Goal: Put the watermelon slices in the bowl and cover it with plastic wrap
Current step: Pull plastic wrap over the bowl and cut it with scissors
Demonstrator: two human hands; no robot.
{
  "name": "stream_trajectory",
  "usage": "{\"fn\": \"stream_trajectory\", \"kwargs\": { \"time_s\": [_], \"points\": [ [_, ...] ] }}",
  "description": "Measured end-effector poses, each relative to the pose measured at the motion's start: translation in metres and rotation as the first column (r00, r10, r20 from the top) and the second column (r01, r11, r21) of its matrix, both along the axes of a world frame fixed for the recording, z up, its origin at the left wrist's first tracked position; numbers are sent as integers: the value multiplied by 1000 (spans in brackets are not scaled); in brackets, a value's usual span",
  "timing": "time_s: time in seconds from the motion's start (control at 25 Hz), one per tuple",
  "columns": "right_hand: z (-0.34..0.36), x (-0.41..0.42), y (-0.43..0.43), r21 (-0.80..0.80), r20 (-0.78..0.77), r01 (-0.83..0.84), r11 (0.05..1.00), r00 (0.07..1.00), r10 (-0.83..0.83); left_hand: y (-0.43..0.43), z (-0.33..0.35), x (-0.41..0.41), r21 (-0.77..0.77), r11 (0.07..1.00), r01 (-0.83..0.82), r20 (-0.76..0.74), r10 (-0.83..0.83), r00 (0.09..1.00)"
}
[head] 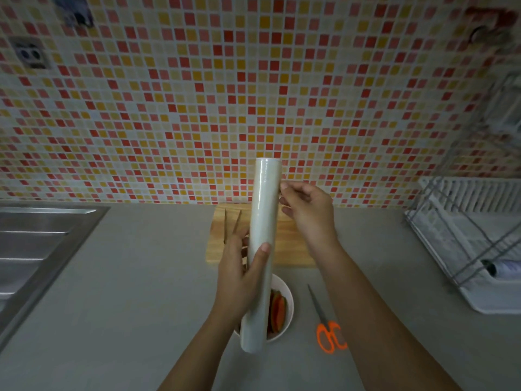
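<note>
My left hand (239, 275) grips the plastic wrap roll (262, 221) round its lower half, thumb across the front, holding it nearly upright. At 1 o'clock from it, my right hand (307, 210) pinches the roll's right edge near the top with thumb and curled fingers; I cannot tell if loose film is caught. The watermelon slices (277, 309) lie in the white bowl (290, 299), behind the roll's bottom end, at 6 o'clock from the cutting board (293, 244). Orange scissors (327, 328) lie at 3 o'clock from the bowl.
</note>
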State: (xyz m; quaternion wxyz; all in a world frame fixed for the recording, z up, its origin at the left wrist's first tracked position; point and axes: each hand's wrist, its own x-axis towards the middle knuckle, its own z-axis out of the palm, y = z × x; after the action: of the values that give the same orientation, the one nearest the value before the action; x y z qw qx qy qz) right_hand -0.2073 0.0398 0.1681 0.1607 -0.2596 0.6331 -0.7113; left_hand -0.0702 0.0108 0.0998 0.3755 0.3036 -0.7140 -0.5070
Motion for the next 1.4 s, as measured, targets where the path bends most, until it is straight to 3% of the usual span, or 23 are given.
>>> {"fn": "stream_trajectory", "kwargs": {
  "time_s": [0.2,0.36,0.44,0.56,0.64,0.76,0.88,1.0,1.12,1.28,1.4],
  "points": [
    [2,-4,-2,89,-103,-2,996,995,12,6,4,0,26,1000,9,-12,-8,1000],
    [3,-4,0,-36,200,9,999,980,-1,11,10,-4,12,1000,16,-55,-15,998],
    [-1,-3,7,-28,190,-46,999,981,50,11,11,-6,15,1000,17,-72,-16,997],
    [-8,-1,15,38,53,-133,990,990,131,8,10,-6,-2,1000,25,-108,-25,994],
    [-13,-1,17,34,35,-119,992,992,118,8,8,-6,6,999,40,-135,-39,990],
    [-14,-3,19,-3,148,-37,999,988,37,7,4,-7,11,998,54,-167,-51,985],
    [-16,-2,30,-48,271,-82,995,958,92,2,2,-6,49,998,38,-172,-29,985],
    [-27,10,42,74,139,-252,965,961,240,-3,4,-5,44,998,46,-177,-37,983],
    [-32,16,44,117,-36,-227,967,972,233,-4,3,-6,39,997,65,-188,-56,981],
    [-36,12,44,89,29,-89,992,996,87,-5,7,-10,27,996,84,-210,-77,975],
    [-41,20,52,70,71,-207,976,977,202,-7,13,-14,26,997,70,-249,-62,967]
  ]
}}
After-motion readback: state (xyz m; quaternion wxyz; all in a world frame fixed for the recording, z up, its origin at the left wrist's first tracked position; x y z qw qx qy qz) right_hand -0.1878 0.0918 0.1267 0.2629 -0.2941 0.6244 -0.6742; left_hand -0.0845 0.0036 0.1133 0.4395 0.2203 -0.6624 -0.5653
